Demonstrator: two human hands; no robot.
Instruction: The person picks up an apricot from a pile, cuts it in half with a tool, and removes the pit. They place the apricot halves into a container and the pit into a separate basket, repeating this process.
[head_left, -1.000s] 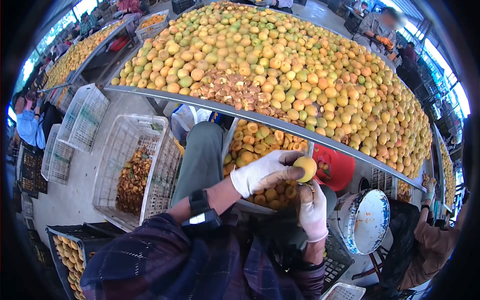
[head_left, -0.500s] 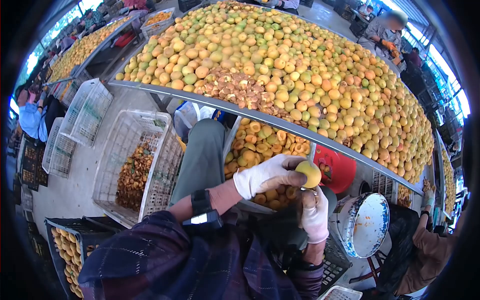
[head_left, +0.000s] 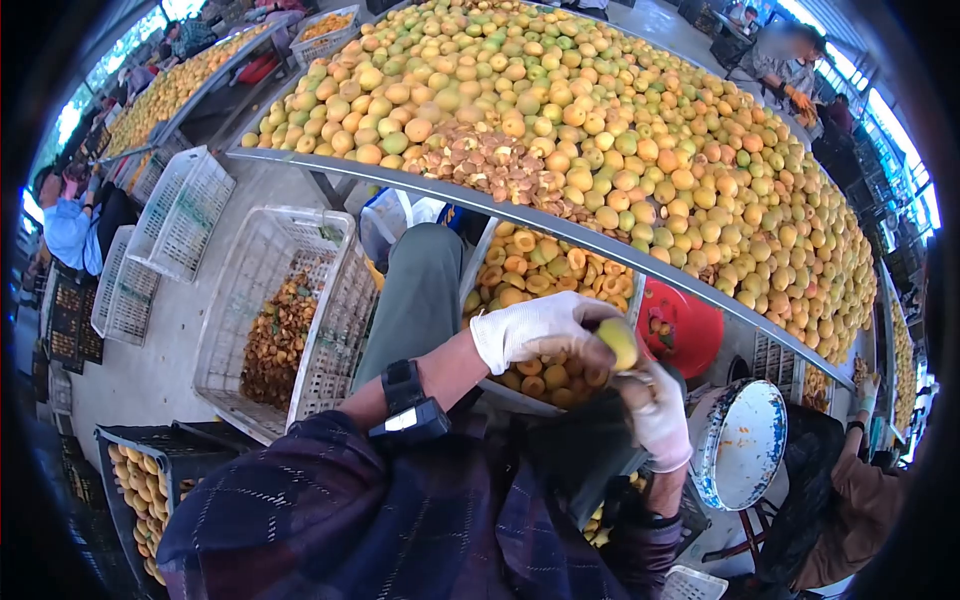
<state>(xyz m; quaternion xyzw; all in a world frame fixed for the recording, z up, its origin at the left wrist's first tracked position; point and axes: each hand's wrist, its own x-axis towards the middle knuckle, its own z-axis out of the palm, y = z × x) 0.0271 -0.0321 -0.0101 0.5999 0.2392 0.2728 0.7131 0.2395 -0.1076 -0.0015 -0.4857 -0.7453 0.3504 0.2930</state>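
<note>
A yellow-green apricot (head_left: 617, 343) is held up in front of my lap. My left hand (head_left: 540, 328), in a white glove with stained fingertips, grips it between thumb and fingers. Close under the fruit is my right hand (head_left: 657, 412), also gloved, its stained fingers curled and slightly blurred. Whatever those fingers hold, if anything, is hidden. Below my left hand, a crate of halved apricots (head_left: 535, 265) stands between my knees, partly covered by my forearm and the glove.
A metal-edged table (head_left: 480, 207) heaped with whole apricots spans the front, with a pile of pits (head_left: 485, 160) near its edge. Around me are a white crate of brown scraps (head_left: 325, 340), a red basin (head_left: 690, 325), a paint-worn bucket (head_left: 745, 445) and a black crate (head_left: 170, 455). People sit nearby.
My right hand has shifted right and risen slightly, staying at the apricot. The apricot has turned and tilted in my left hand's grip. The whole view has shifted slightly.
</note>
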